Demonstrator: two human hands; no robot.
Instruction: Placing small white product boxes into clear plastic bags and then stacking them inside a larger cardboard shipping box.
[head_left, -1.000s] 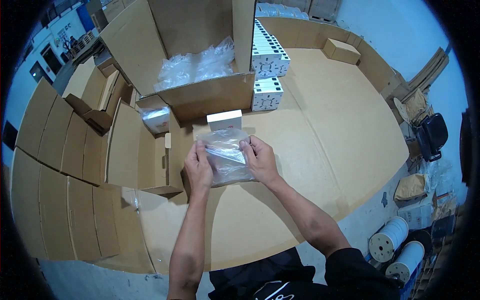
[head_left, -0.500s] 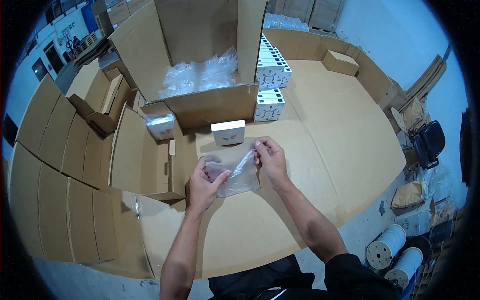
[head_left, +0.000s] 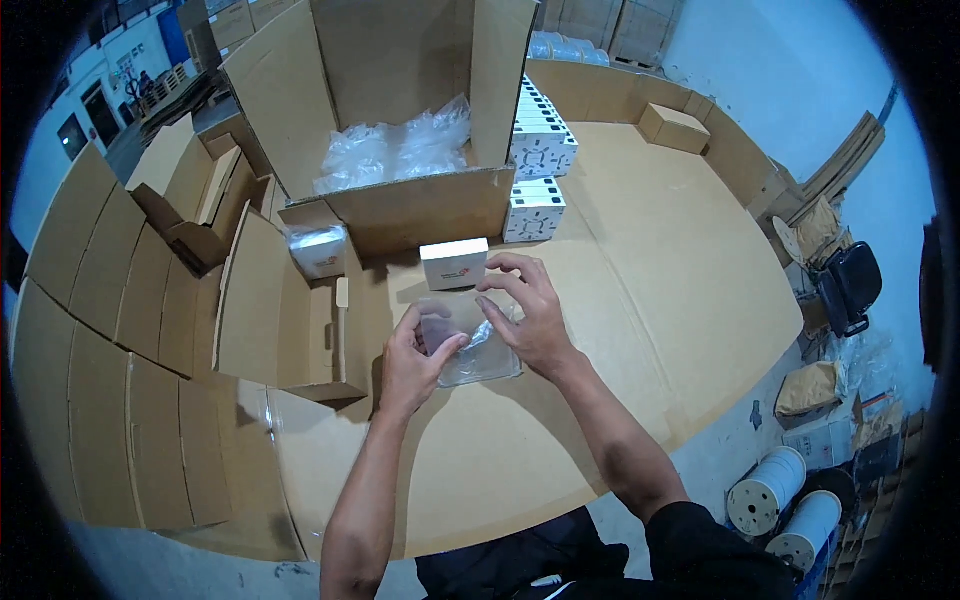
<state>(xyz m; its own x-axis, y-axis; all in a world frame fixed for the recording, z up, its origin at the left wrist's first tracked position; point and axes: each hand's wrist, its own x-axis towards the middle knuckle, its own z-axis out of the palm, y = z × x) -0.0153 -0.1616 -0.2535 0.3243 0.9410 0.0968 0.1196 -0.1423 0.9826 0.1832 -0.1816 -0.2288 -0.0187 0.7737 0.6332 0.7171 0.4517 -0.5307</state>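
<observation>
A clear plastic bag is held up over the cardboard-covered table by my left hand, its thumb and fingers closed on the bag's left side. To the right is my right hand, its fingers parted and curved, the thumb close to the bag's upper right. Just beyond the bag stands a small white box with a small red mark on its front. The fingertips of my right hand are beside that box's right end; whether they touch it I cannot tell.
A tall open carton holds many clear bags. At left, an open cardboard box contains a plastic-wrapped white box. White patterned boxes are stacked right of the carton. A closed brown box sits at the far right.
My right hand has let go of the bag's right edge and moved up toward the white box, its fingers spreading. My left hand still holds the bag.
</observation>
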